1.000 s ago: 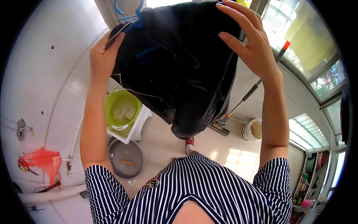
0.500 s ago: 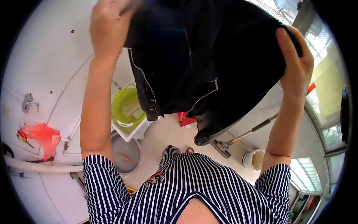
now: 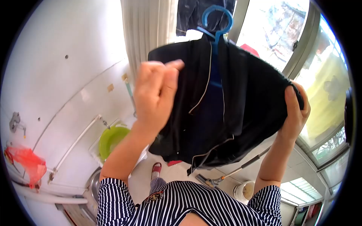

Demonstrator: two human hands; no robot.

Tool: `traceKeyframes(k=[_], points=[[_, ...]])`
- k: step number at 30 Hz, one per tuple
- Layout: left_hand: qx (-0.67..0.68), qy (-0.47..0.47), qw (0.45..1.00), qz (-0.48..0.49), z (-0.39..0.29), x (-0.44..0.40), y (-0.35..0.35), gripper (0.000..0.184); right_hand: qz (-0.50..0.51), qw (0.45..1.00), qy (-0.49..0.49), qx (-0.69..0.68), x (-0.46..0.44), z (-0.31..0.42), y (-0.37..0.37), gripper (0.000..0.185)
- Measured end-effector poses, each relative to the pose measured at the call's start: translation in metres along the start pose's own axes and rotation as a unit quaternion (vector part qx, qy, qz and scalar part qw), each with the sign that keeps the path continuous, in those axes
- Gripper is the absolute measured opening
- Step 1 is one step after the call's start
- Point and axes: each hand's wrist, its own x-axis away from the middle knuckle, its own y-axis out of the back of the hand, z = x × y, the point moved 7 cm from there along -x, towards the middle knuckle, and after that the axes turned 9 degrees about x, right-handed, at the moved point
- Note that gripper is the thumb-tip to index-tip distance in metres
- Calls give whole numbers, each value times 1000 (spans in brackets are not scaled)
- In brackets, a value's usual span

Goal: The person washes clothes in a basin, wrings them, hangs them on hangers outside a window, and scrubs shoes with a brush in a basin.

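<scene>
A black jacket with light piping hangs on a blue hanger, whose hook stands up above the collar. At its right shoulder, my right hand grips the cloth between thumb and fingers. In front of the jacket's left part is my left hand, slightly blurred, with its fingers curled and the index finger pointing toward the collar. Whether that hand holds anything is not visible.
Lower left are a green basin, a metal basin, a tap and a red plastic bag. A mop and white bucket stand below right. Behind are a curtain, windows and dark hanging clothing.
The jacket now hangs lower, with its hanger and front in view. My left hand has come off the jacket's edge and moved down and right. My right hand still grips the shoulder, lower than before.
</scene>
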Motion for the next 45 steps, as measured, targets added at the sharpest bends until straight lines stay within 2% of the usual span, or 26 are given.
traceKeyframes(k=[1,2,3,5,7,9,11,13,14,15,16,17,18,19,21,23,27,29,31,32,33,35,40,43,44,45], points=[[-21,-61,995,-70,12,-12,6,28,9,1000,-14,14,0,0,-3,20],[-125,-113,982,-82,21,-24,1,27,13,999,-18,34,0,4,-8,22],[-115,-120,982,-90,30,-32,1,27,6,999,-8,40,0,7,-10,22],[34,12,997,75,67,-48,-26,23,0,999,-1,44,-3,9,-11,23],[58,-33,997,40,94,-58,-29,23,-4,998,7,64,-7,12,-8,24],[98,-36,993,64,118,-69,-31,21,1,994,20,103,-9,14,-9,24],[131,-11,986,101,134,-80,-43,30,-41,994,20,104,-14,15,-10,24],[212,-79,973,45,137,-95,-47,45,-126,983,16,133,-24,26,-7,23],[254,-13,964,79,157,-97,-55,61,-179,966,42,180,-33,31,3,26],[260,-15,962,82,166,-99,-59,61,-217,944,68,241,-45,35,24,30],[359,76,927,80,188,-99,-68,64,-235,937,68,248,-61,45,28,33],[451,171,872,79,210,-95,-81,67,-218,907,80,352,-82,71,18,35],[505,216,824,141,232,-86,-104,74,-220,897,98,371,-99,93,11,38],[510,224,817,146,252,-78,-121,74,-208,886,183,372,-108,103,3,34],[561,367,696,258,281,-44,-161,82,-192,860,215,420,-126,120,-27,33],[511,435,681,293,300,-20,-176,90,-182,841,235,451,-147,137,-52,33],[491,483,683,242,347,16,-201,92,-162,809,272,496,-181,152,-103,32],[469,502,694,217,374,34,-215,86,-154,796,288,509,-195,155,-125,31],[414,485,741,210,396,44,-223,81,-147,785,300,522,-208,156,-144,31],[428,494,733,188,401,50,-225,76,-144,779,308,527,-212,160,-154,30],[431,496,729,189,410,55,-229,76,-139,775,312,531,-219,158,-163,30],[447,483,697,284,406,61,-240,74,-135,763,326,541,-233,163,-177,30],[372,430,768,296,403,82,-267,76,-141,727,364,564,-281,164,-216,29],[273,397,824,299,401,78,-268,63,-106,719,438,529,-320,160,-238,28],[247,385,838,297,407,83,-276,61,-257,656,258,661,-370,162,-214,25],[220,374,852,292,415,90,-285,58,-270,647,273,659,-388,160,-211,25]])
